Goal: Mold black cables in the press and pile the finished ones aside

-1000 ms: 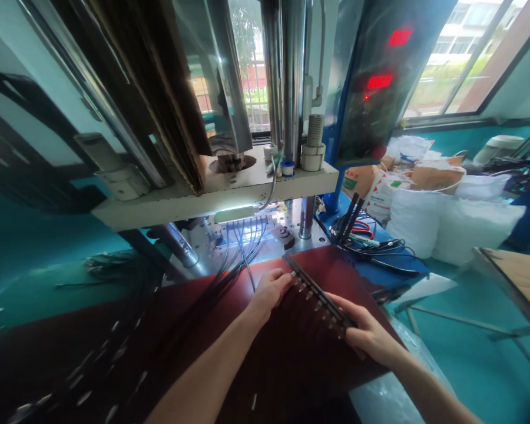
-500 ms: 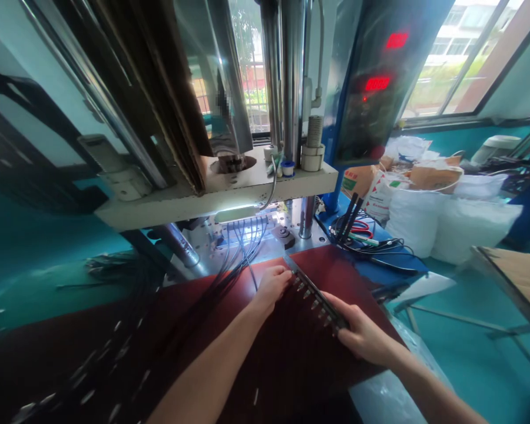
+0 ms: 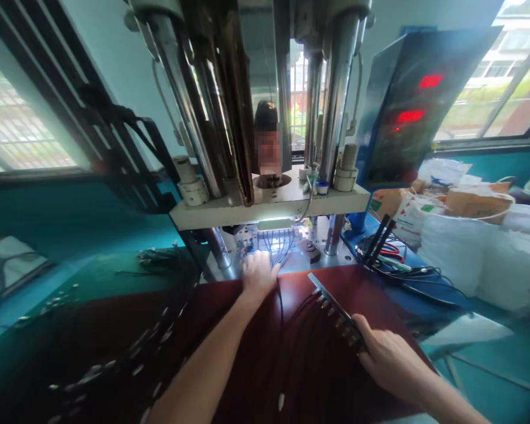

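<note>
The left hand (image 3: 259, 275) has left the far end of the dark bar (image 3: 335, 314), where it was half a second ago, and now reaches farther forward, to the cables (image 3: 271, 242) at the front of the press (image 3: 322, 203). The view has swung as well: more of the window (image 3: 24, 112) at the far left shows, and the whole press stands nearer the middle.

The back of the left hand faces the camera, the thumb out to the side beside the cables; its fingertips are hidden, so whether it grips any cable I cannot tell. The right hand (image 3: 386, 356) still has hold of the bar's near end, closed around it with the thumb along the top.

The bar slants over the dark red worktop (image 3: 371, 288), its far end toward the press. Small metal pieces (image 3: 331, 310) line its left side, and dark leads (image 3: 305, 301), plainer to see now than before, trail from near its far end. Silver-tipped cable ends (image 3: 136, 370) lie blurred at the left.
</note>
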Demonstrator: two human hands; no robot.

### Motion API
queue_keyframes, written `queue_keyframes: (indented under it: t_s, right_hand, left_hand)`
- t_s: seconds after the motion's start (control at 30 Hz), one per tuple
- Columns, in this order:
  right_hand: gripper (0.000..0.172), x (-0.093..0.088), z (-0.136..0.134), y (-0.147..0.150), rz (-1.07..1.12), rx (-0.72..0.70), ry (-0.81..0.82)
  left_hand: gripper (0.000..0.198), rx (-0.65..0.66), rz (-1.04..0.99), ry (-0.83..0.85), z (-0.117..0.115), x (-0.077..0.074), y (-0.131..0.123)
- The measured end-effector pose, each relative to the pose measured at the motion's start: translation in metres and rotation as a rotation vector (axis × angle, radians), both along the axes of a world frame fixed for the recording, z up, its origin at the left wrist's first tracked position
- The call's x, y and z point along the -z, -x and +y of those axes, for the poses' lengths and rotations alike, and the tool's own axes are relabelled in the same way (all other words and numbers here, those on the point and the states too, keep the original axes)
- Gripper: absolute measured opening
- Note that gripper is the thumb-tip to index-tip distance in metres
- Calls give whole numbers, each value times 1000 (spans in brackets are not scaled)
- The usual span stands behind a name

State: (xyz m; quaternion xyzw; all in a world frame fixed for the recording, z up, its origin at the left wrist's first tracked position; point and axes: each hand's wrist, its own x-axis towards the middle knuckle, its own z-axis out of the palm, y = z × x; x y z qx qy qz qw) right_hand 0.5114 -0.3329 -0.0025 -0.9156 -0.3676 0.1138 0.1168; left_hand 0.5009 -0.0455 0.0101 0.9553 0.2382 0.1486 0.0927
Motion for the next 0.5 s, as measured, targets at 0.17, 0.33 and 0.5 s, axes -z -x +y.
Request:
queue_keyframes:
  t_s: [0.17, 0.33, 0.5]
  right_hand:
    - [49, 1, 5, -4, -184, -125, 256]
    - [42, -3, 9, -34, -135, -248, 180]
    - [15, -37, 87, -97, -113, -112, -107]
  left_hand:
    - [54, -166, 153, 168, 38, 17, -4]
    - [57, -68, 194, 382, 26, 19, -29]
    - [49, -65, 166, 392, 16, 20, -36]
